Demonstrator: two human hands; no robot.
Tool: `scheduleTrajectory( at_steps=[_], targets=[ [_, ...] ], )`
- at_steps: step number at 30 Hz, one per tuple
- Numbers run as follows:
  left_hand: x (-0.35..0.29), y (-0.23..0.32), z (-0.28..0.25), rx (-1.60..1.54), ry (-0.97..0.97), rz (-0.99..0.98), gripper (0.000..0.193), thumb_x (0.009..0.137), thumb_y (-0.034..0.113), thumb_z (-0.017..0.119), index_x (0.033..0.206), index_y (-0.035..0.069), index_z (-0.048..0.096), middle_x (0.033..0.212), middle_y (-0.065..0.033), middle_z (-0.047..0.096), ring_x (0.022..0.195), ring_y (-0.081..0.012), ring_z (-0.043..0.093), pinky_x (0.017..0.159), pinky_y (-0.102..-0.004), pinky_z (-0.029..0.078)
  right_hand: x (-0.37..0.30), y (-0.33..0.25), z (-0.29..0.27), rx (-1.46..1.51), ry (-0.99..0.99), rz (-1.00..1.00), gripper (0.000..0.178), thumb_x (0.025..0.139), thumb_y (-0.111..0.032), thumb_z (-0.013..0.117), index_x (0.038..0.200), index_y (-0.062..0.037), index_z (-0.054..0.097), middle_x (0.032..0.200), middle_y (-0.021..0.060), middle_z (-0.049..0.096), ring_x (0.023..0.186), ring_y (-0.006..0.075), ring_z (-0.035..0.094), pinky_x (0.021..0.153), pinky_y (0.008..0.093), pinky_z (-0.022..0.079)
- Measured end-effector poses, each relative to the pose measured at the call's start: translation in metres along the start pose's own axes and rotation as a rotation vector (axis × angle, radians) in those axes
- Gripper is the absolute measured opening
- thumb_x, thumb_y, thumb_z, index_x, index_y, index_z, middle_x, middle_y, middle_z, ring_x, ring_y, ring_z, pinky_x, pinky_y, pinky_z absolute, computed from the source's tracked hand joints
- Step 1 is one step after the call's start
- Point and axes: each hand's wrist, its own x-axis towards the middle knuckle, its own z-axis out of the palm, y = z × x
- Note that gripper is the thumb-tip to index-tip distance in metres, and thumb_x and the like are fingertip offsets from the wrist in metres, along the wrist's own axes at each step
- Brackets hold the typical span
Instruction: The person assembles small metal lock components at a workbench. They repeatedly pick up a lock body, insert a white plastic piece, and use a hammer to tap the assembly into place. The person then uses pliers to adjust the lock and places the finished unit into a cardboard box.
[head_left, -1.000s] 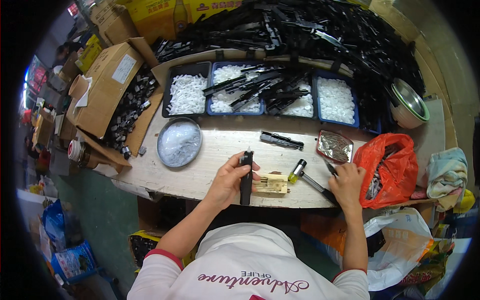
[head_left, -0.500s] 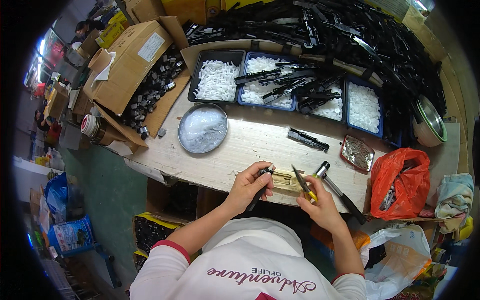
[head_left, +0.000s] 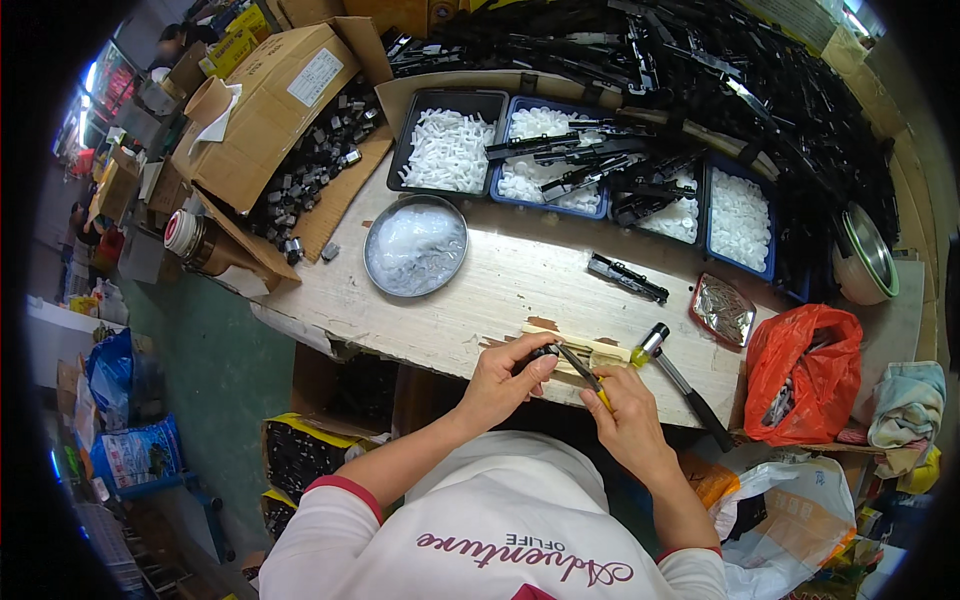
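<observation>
Near the table's front edge, my left hand (head_left: 510,378) is closed around a small black part (head_left: 546,350), mostly hidden by the fingers. My right hand (head_left: 624,405) grips a pointed, yellow-handled tool (head_left: 580,366) that looks like long-nose pliers. Its dark tip meets the black part at my left fingertips. Beneath both hands lies a pale wooden block (head_left: 612,350). Just right of it rests a hammer (head_left: 682,384) with a yellowish face and a black grip. A long black slide-like assembly (head_left: 627,278) lies farther back on the table.
A round metal dish (head_left: 415,248) of whitish grease-like stuff stands left. Behind are bins of white plastic pieces (head_left: 740,222) and a heap of black assemblies (head_left: 700,60). A red bag (head_left: 803,370) and a small tray (head_left: 722,310) sit right; a cardboard box (head_left: 262,110) spills metal parts.
My right hand has moved left, bringing the tool's tip to the black part in my left hand. The black part has turned and now shows less below my left hand. The view has shifted slightly.
</observation>
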Motion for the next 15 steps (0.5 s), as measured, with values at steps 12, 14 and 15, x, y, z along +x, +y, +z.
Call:
scheduleTrajectory(
  at_steps=[12, 14, 15],
  targets=[
    [0.001, 0.006, -0.026, -0.504, -0.297, -0.439, 0.018, 0.087, 0.016, 0.054, 0.098, 0.001, 0.053, 0.066, -0.0080, 0.055, 0.050, -0.0121, 0.052, 0.040, -0.0245, 0.042, -0.001, 0.001, -0.005, -0.108, -0.212, -0.047, 0.017, 0.076, -0.010, 0.063, 0.077, 0.0025, 0.050, 0.075, 0.0153, 0.051, 0.071, 0.0321, 0.052, 0.060, 0.0387, 0.044],
    [0.000, -0.006, -0.035, -0.802, -0.471, -0.523, 0.018, 0.086, 0.016, 0.054, 0.096, 0.001, 0.053, 0.065, -0.0114, 0.055, 0.049, -0.0167, 0.052, 0.039, -0.0285, 0.042, 0.000, -0.003, -0.009, -0.108, -0.259, -0.087, 0.018, 0.075, -0.009, 0.064, 0.078, 0.0023, 0.050, 0.077, 0.0154, 0.052, 0.070, 0.0320, 0.053, 0.059, 0.0383, 0.044],
    [-0.002, -0.012, -0.039, -0.951, -0.556, -0.557, 0.018, 0.086, 0.016, 0.054, 0.095, 0.001, 0.053, 0.065, -0.0131, 0.055, 0.048, -0.0190, 0.052, 0.038, -0.0305, 0.042, 0.002, -0.007, -0.010, -0.116, -0.271, -0.120, 0.018, 0.074, -0.009, 0.064, 0.077, 0.0020, 0.050, 0.077, 0.0150, 0.052, 0.070, 0.0316, 0.053, 0.058, 0.0378, 0.044]
  ],
)
